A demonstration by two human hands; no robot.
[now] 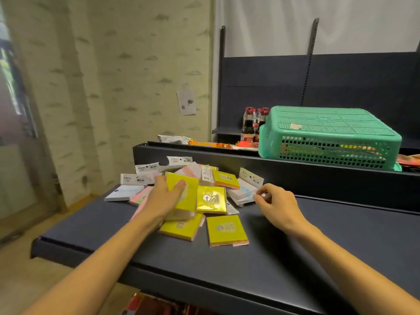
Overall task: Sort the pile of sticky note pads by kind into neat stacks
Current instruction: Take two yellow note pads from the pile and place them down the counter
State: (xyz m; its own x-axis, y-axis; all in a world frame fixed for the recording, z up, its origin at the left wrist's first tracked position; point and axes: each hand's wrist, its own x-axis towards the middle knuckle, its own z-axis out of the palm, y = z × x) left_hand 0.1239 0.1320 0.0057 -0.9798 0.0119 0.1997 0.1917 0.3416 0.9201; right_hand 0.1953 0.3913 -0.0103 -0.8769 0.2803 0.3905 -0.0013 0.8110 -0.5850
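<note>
Head view: the pile of sticky note pads [193, 192] lies toward the shelf's [318, 235] back left. The left hand [167, 196] grips a yellow pad [185, 192] atop it; the right hand [276, 201], fingers curled, pinches the white packs [244, 192] at the pile's right edge.

I see, at centre frame, glossy bright-yellow square sticky note pads [211, 199], each with a pale oval label. Left of them lie pastel pink-and-green paper pads [141, 196] and white pads with faint blue stripes [124, 192]. All rest on a dark navy metal shelf [318, 246]. At upper right sits a mint-green perforated plastic basket [329, 137]; beside it, dark bottles with red caps [250, 126]. At upper left, beige wallpaper [125, 64] carries grey-green brush marks.
</note>
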